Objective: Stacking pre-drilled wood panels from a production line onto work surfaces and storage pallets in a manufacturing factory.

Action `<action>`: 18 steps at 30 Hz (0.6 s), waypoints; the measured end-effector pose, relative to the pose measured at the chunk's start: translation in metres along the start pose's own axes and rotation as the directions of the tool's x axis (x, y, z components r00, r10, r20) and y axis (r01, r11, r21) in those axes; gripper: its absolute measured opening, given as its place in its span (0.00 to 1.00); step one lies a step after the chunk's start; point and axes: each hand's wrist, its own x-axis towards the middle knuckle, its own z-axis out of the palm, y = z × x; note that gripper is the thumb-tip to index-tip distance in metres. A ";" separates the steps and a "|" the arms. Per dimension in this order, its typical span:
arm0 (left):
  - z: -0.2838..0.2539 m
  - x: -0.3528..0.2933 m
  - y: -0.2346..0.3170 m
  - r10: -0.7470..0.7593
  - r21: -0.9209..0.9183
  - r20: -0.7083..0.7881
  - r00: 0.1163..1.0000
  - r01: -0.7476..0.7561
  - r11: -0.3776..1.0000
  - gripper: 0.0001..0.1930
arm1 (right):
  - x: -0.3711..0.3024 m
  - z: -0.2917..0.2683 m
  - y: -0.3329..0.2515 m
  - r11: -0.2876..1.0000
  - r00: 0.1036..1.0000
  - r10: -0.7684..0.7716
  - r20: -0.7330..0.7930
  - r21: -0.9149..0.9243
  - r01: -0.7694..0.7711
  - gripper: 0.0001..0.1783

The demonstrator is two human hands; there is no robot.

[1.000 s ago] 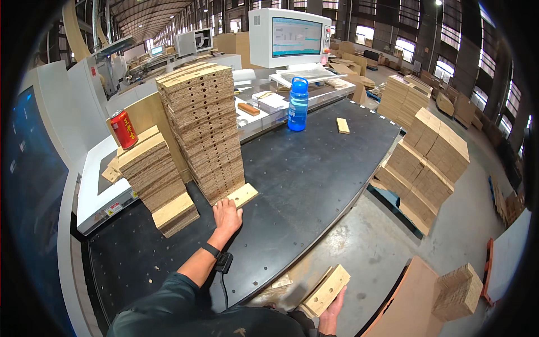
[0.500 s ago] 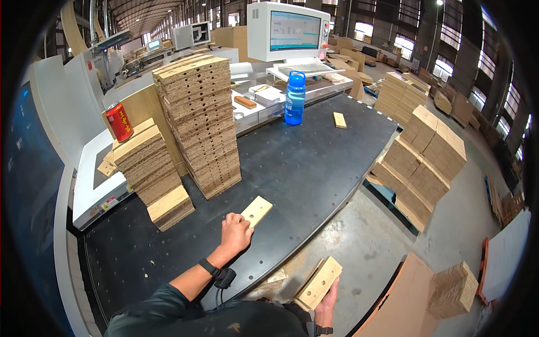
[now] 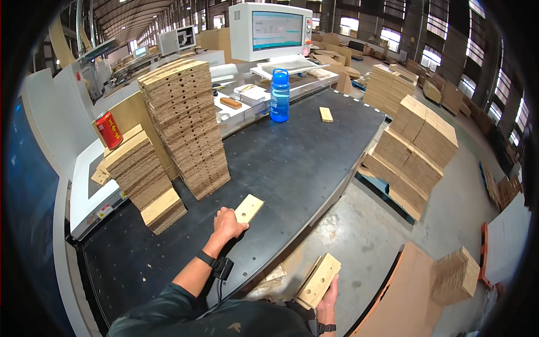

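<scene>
Right now the left hand (image 3: 227,223) is resting on the dark table (image 3: 292,163), its fingers curled over the near end of a small wooden block (image 3: 249,208) that is lying flat there; the hold looks like a loose clasp from above, not a full lift. Ahead of that grip and a little to its left, a tall stack of drilled boards (image 3: 188,126) is standing, with a shorter stack (image 3: 143,180) further left and a red can (image 3: 109,130) sitting on top of it. Down below the table edge, the right hand (image 3: 328,295) is carrying a second wooden block (image 3: 319,279), fingers wrapped under its lower end; how tightly it is closing is hard to judge, since the hand is mostly hidden behind the block. A blue bottle (image 3: 279,95) and another small piece (image 3: 325,114) are lying well beyond the left grip, toward a monitor (image 3: 270,31). The step in hand seems to be gathering single blocks, one per hand. Next, the left hand probably needs to be closing firmly and lifting its block clear of the table without nudging the tall stack.
</scene>
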 end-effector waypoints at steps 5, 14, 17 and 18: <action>0.004 -0.037 0.034 0.169 0.010 0.097 0.981 -0.171 0.985 0.33 | -0.010 -0.007 -0.004 1.000 0.999 -0.025 -0.030 0.014 0.025 0.32; 0.027 -0.063 0.104 0.356 0.086 0.189 0.915 -0.377 0.922 0.34 | -0.008 -0.013 -0.018 0.998 0.998 -0.054 -0.036 0.038 0.055 0.32; 0.036 -0.060 0.119 0.403 0.118 0.174 0.898 -0.426 0.897 0.35 | -0.001 -0.024 -0.024 0.998 1.000 -0.018 -0.015 0.060 0.019 0.32; 0.042 -0.055 0.122 0.394 0.099 0.175 0.902 -0.414 0.905 0.33 | 0.002 -0.030 -0.026 0.999 1.000 -0.020 -0.024 0.036 0.021 0.33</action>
